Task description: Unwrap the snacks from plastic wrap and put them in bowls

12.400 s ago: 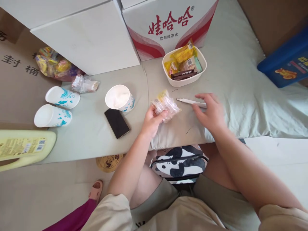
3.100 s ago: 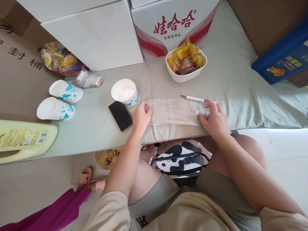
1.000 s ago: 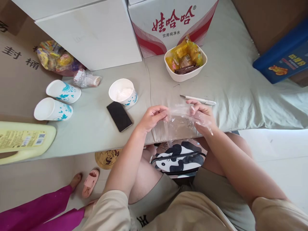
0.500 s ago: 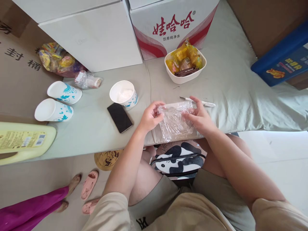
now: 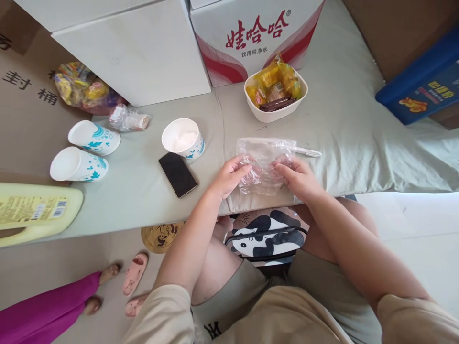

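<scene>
A crinkled clear plastic bag (image 5: 266,172) is stretched between my two hands just above the front of the covered table. My left hand (image 5: 231,176) pinches its left side between thumb and fingers. On the right side, my right hand (image 5: 297,177) grips it the same way, with the fingers partly behind the see-through plastic. Beyond my right hand lies a slim white pen-like tool (image 5: 309,152), its left end hidden by the bag. Left of my left hand are a black phone (image 5: 178,175) and a white paper bowl (image 5: 183,138) with something whitish inside.
A white tub (image 5: 276,114) of wrapped snacks stands at the back before a printed carton (image 5: 256,43). Two paper cups (image 5: 86,163) lie on the left near a yellow-green jug (image 5: 39,210). A blue container (image 5: 419,81) is at right. Another person's legs (image 5: 53,306) show lower left.
The bag's upper edge has moved away from me and now covers more of the white tool. My hands have shifted slightly, both still holding the plastic.
</scene>
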The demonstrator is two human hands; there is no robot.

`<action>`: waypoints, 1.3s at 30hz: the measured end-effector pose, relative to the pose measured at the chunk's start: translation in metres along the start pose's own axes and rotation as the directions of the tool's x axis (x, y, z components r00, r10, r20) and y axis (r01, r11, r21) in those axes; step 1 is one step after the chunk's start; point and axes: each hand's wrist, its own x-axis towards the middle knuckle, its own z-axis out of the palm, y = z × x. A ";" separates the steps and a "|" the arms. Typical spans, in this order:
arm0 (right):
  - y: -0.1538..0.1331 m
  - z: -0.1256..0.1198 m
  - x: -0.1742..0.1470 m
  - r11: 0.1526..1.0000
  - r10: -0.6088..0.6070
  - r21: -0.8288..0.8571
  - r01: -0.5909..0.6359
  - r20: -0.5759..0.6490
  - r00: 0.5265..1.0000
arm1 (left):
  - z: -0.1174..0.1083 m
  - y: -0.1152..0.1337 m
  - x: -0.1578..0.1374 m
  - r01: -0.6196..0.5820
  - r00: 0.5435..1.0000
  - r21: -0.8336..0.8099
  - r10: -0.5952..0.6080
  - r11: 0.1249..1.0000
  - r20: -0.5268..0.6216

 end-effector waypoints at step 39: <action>0.004 0.019 -0.013 0.952 -0.254 -0.176 0.250 0.005 0.967 | 0.023 -0.008 0.009 -0.274 0.962 0.289 0.257 0.917 0.097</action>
